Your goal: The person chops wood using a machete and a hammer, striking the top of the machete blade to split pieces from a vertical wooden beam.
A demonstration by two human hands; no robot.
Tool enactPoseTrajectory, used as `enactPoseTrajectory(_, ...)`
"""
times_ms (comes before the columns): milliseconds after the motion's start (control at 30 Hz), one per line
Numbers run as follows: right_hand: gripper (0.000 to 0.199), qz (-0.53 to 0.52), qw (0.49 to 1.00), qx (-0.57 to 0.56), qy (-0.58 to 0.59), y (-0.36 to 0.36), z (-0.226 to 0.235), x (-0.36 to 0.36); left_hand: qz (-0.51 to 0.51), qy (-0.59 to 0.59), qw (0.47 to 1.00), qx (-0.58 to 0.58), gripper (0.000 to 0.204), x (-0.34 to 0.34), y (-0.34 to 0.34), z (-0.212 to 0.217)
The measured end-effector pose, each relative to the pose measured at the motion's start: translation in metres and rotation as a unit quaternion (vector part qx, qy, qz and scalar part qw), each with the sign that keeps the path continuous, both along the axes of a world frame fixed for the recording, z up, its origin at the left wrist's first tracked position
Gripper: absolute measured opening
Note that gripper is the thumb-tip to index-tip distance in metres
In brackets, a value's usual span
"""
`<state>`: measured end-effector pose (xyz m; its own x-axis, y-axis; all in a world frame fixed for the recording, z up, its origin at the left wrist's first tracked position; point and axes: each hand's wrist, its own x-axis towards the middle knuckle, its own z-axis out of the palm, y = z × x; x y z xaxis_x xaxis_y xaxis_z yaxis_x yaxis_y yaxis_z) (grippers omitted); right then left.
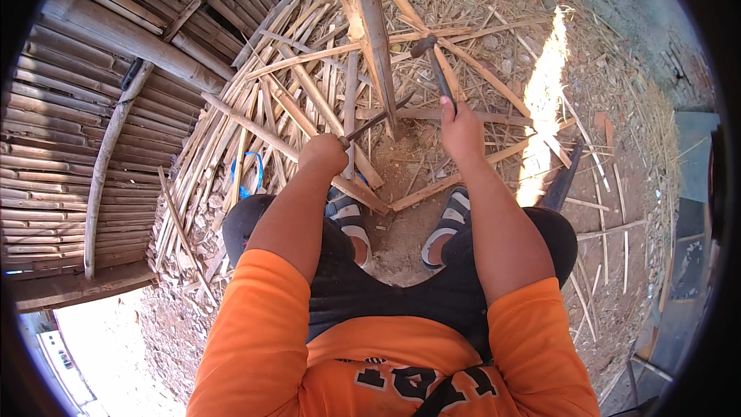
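My left hand point(323, 156) is closed round the handle of a dark, narrow-bladed tool point(378, 118), perhaps a knife or a chisel. Its blade slants up and to the right, by the lower end of a wooden post point(369, 38). The post shows pale, freshly cut wood along its left side. In my right hand point(462, 133) is a hammer point(440, 69), gripped by its dark handle with the head pointing up and away. The hammer head is to the right of the post and apart from it.
Split wood strips point(297, 93) lie heaped at the left, beside a bamboo wall point(54, 162). A blue loop point(248, 174) rests among them. Straw and chips cover the ground point(494, 38). A dark piece of wood point(562, 179) lies by my right knee; my sandalled feet point(448, 224) are close below the post.
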<state>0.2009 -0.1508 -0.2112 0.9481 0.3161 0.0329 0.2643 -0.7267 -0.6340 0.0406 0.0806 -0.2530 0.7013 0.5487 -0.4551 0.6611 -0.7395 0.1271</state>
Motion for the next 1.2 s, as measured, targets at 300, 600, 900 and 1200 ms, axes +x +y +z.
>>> enactPoseTrajectory(300,0.053,0.073,0.99,-0.113,0.036,-0.014,-0.044,-0.015,0.033,-0.014,0.999,-0.017,0.032,0.016,-0.013,0.008)
enactPoseTrajectory(600,0.052,-0.036,0.996,0.061,0.045,0.011,0.018,-0.001,0.028,0.017,0.999,-0.019,0.034,0.006,0.005,-0.011)
enactPoseTrajectory(900,0.051,0.043,0.985,-0.118,0.119,-0.005,-0.041,-0.024,0.014,0.019,1.0,0.012,0.034,0.01,-0.003,-0.023)
enactPoseTrajectory(1200,0.051,0.014,0.995,0.007,0.094,0.003,-0.005,-0.012,-0.045,0.017,0.998,0.027,0.031,0.009,0.014,-0.049)
